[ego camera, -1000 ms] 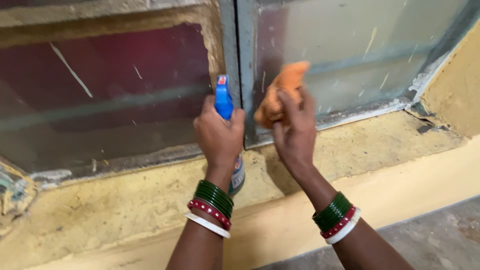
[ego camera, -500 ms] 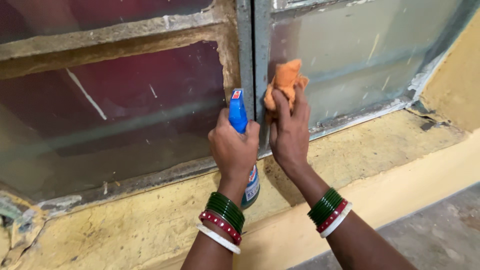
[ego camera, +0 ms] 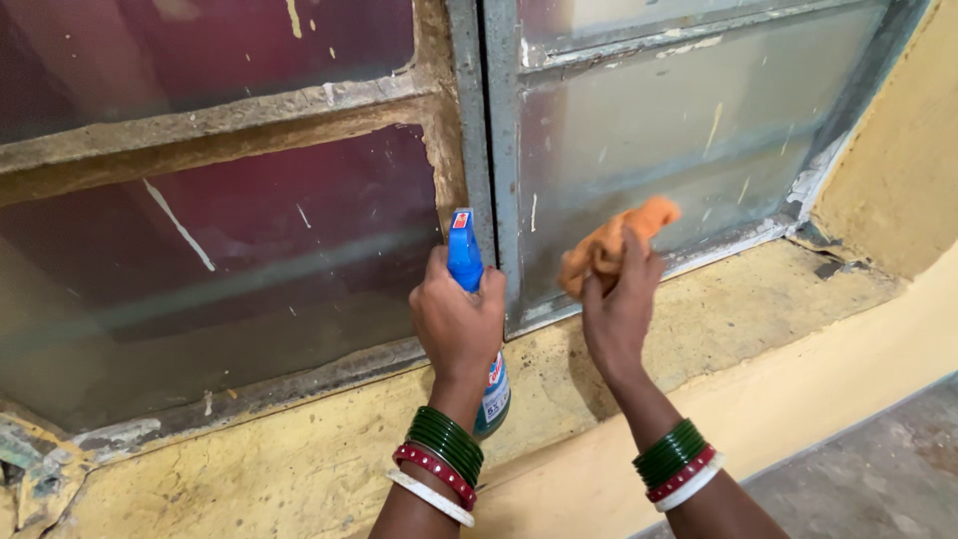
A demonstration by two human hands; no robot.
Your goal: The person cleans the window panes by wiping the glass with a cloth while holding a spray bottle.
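A: The orange cloth (ego camera: 611, 243) is bunched up in the person's right hand (ego camera: 621, 309), and the fingers are closing around it and pressing it against the lower pane of the right-hand window (ego camera: 689, 120), low down, near the bottom edge of the frame.

B: And the left hand (ego camera: 457, 321)?

A: It is wrapping tightly around the neck of a blue spray bottle (ego camera: 469, 289). The bottle is standing upright, its trigger head is pointing at the glass just beside the grey centre post (ego camera: 484, 110), and its lower part is hanging below the fist in front of the sill.

B: So which step is in hand?

A: By the look of it, the wiping of the right pane. The cloth is touching the glass while the sprayer is only being held ready. Whether the glass is wet under the cloth is too hard to tell.

B: What is lying around them?

A: The left pane (ego camera: 230, 250) is showing a dark red tint with pale streaks and flecks. The yellow plaster sill (ego camera: 758, 299) is running beneath both panes, chipped and cracked toward the left. Green, red and white bangles are sitting on both wrists.

B: What would the following move be calling for?

A: Probably firm, even pressure along the streaked glass and care at the flaking putty at the frame's corner, where the cloth could be snagging.
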